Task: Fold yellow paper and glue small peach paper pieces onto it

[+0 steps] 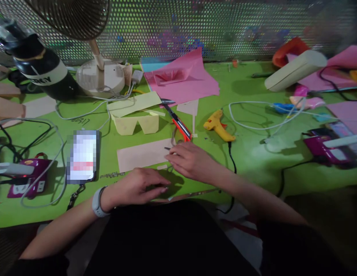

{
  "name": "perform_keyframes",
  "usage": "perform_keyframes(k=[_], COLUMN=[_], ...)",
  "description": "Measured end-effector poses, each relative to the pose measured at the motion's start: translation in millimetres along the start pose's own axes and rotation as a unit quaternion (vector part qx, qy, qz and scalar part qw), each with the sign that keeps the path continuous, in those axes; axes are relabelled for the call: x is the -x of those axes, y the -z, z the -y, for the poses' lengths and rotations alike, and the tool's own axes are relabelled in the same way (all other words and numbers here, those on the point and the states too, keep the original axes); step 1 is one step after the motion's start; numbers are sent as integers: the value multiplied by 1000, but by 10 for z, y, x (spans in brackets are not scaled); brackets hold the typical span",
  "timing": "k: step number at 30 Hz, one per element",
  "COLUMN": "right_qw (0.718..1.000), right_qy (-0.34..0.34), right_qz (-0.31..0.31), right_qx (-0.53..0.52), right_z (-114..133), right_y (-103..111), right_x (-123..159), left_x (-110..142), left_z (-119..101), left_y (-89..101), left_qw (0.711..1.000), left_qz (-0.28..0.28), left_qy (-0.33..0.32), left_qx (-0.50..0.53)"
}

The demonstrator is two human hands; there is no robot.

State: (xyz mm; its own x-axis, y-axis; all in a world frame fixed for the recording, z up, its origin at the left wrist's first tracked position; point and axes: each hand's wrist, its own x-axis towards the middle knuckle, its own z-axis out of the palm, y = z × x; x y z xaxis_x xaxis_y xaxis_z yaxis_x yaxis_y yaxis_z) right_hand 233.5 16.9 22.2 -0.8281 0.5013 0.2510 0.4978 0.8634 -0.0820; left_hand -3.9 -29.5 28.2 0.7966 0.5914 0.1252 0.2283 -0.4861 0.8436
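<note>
My right hand (190,160) is closed over the right end of a pale pink paper strip (141,154). A thin, dark-tipped tool (167,148) pokes out from its fingers; the rest is hidden, so its kind is unclear. My left hand (139,185) is at the table's front edge, below the strip, thumb and fingers apart with nothing visible in them. Beyond the strip lie a pale yellow paper cutout shaped like glasses (136,125) and a yellow paper strip (135,104). A red and black utility knife (182,128) lies just past my right hand.
A yellow glue gun (218,124) with a black cord lies on the right. On the left are a phone (83,156), a purple power strip (30,176), a black bottle (46,69) and a fan (100,76). Pink paper (190,82) lies behind; a paper roll (295,71) is back right.
</note>
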Motion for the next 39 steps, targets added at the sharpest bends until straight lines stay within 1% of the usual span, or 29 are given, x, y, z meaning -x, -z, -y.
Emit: perform_keyframes(k=[2, 6, 7, 10, 12, 13, 14, 16, 17, 18, 19, 20, 21, 23, 26, 30, 39], right_qw=[1000, 999, 999, 999, 998, 996, 992, 969, 951, 926, 904, 885, 874, 872, 875, 877, 880], right_qy=[5, -42, -40, -8, -16, -42, -83, -197, -258, -321, -372, -413, -438, -450, -453, -452, -445], right_qz=[15, -1, 0, 5, -9, -21, -37, -68, -82, -93, -88, -86, -75, -50, -32, -10, 12], right_qx=[14, 31, 35, 42, 58, 73, 93, 130, 152, 177, 189, 196, 196, 185, 169, 163, 166], right_z=[24, 28, 50, 107, 34, -59, -191, -547, -749, -951, -1143, -1315, -1461, -1670, -1801, -1814, -1835], right_y=[-15, -15, -19, -25, -2, 22, 53, 127, 160, 187, 202, 205, 195, 146, 41, -41, -49], right_x=[-28, -7, -15, -54, -41, -7, 48, 212, 312, 412, 507, 589, 654, 727, 721, 662, 655], left_x=[17, 29, 30, 33, 38, 40, 42, 41, 39, 36, 33, 29, 25, 19, 12, 12, 32], left_z=[-20, -36, -35, -24, -16, -11, -7, 3, 7, 12, 16, 20, 24, 31, 42, 63, 79], left_y=[36, 41, 28, -15, -30, -30, -27, -16, -10, -5, -1, 1, 1, 0, -1, -5, -11], left_qw=[1000, 1000, 999, 998, 998, 998, 998, 997, 996, 995, 995, 995, 995, 995, 995, 996, 997], left_qz=[-2, 3, 8, 15, 10, 6, 3, 4, 7, 9, 12, 13, 13, 13, 10, 10, 12], left_qy=[3, 5, 0, -11, -12, -11, -10, -10, -9, -9, -8, -6, -5, -3, 2, 7, 16], left_qx=[-10, -26, -33, -57, -63, -65, -69, -82, -89, -95, -100, -102, -103, -103, -99, -87, -71])
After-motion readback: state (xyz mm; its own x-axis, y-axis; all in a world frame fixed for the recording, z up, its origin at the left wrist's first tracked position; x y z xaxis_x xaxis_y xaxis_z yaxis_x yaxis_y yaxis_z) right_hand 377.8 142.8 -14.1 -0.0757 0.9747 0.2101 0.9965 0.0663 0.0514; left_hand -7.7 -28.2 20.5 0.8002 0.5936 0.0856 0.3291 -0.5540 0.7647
